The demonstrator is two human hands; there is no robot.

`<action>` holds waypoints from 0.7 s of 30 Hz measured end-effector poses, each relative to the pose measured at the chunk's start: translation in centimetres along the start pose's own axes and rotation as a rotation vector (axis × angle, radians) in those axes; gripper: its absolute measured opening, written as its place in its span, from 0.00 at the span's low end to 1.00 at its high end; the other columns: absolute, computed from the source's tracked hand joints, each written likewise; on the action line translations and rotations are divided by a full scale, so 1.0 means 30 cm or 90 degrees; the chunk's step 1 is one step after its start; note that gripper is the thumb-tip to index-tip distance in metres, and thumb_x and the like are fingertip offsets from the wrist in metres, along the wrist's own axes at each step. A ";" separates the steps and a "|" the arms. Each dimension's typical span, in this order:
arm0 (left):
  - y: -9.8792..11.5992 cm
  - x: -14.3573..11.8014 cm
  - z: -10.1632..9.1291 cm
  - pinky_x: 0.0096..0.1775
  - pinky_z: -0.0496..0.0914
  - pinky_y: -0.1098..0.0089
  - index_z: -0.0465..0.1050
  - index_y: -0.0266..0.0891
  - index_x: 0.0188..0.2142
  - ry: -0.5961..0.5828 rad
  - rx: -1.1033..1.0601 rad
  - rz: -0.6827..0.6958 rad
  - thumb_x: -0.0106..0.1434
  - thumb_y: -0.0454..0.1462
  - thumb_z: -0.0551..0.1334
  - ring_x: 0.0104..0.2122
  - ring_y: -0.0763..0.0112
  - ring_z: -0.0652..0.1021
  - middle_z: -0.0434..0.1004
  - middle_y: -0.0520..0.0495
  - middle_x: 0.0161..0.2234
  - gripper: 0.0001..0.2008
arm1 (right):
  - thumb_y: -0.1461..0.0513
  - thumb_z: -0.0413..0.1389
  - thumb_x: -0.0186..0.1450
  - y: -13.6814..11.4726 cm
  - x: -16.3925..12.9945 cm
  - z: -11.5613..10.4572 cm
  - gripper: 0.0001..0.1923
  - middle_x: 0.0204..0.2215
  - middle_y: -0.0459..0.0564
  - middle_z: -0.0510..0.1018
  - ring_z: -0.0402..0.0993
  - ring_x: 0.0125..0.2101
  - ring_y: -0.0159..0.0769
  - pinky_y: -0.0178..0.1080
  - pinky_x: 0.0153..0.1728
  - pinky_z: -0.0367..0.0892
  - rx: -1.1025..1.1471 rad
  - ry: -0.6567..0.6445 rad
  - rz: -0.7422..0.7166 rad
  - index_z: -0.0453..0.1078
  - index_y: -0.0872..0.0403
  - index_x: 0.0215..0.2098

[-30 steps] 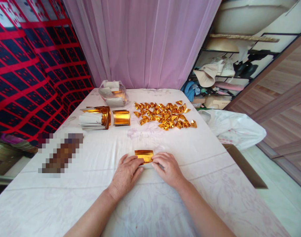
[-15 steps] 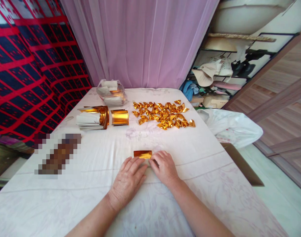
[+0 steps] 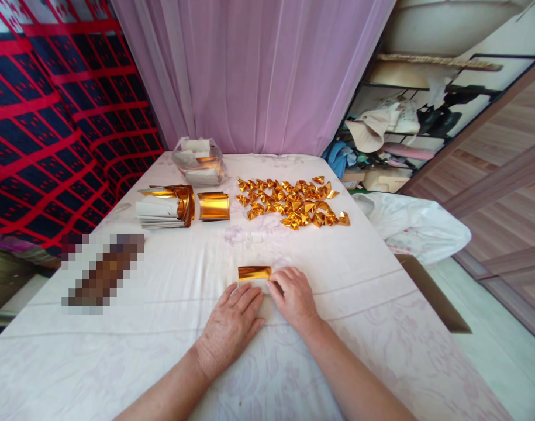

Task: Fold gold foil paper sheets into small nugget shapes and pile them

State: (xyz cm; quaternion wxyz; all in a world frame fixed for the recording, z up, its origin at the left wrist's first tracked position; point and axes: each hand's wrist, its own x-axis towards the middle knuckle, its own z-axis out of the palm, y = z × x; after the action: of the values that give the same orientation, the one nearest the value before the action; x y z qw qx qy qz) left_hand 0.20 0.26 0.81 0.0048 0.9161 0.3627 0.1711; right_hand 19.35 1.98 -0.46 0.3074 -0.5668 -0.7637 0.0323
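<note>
A sheet of gold foil paper (image 3: 254,273) lies on the cloth in front of me, its gold strip at the far side and a pale part nearer me. My left hand (image 3: 233,313) rests flat, fingers stretched over the paper's near part. At the paper's right end, the thumb and bent fingers of my right hand (image 3: 293,295) pinch its edge. Part of the sheet is hidden under my fingers.
Farther back are a fanned stack of foil sheets (image 3: 164,207), a smaller gold stack (image 3: 213,207) and a plastic bag of sheets (image 3: 199,161). Many folded gold pieces (image 3: 293,203) lie right of these. A blurred-out item (image 3: 107,272) is at left, a shelf (image 3: 390,120) at right.
My left hand has slid slightly toward me off the gold strip, uncovering more of it and the pale part below. The right hand stays at the right end.
</note>
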 end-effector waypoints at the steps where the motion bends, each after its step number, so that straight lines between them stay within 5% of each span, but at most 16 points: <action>1: 0.000 0.000 0.000 0.58 0.64 0.54 0.70 0.37 0.53 -0.002 -0.003 0.000 0.69 0.43 0.54 0.53 0.59 0.74 0.76 0.43 0.52 0.18 | 0.63 0.54 0.66 -0.001 0.001 -0.001 0.07 0.29 0.47 0.75 0.68 0.35 0.39 0.40 0.38 0.59 -0.002 -0.002 0.000 0.69 0.52 0.29; 21: -0.008 -0.006 0.011 0.57 0.66 0.55 0.70 0.37 0.54 0.003 -0.006 -0.008 0.69 0.41 0.54 0.53 0.58 0.74 0.76 0.43 0.52 0.18 | 0.63 0.55 0.65 -0.005 0.010 -0.003 0.07 0.30 0.48 0.75 0.68 0.36 0.39 0.40 0.38 0.59 -0.044 -0.024 0.013 0.69 0.51 0.29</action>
State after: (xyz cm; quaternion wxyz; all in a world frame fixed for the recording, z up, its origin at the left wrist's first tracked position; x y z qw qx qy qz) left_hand 0.04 0.35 0.42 0.0093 0.9134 0.3674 0.1754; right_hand 19.21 2.18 -0.20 0.2733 -0.5843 -0.7639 0.0198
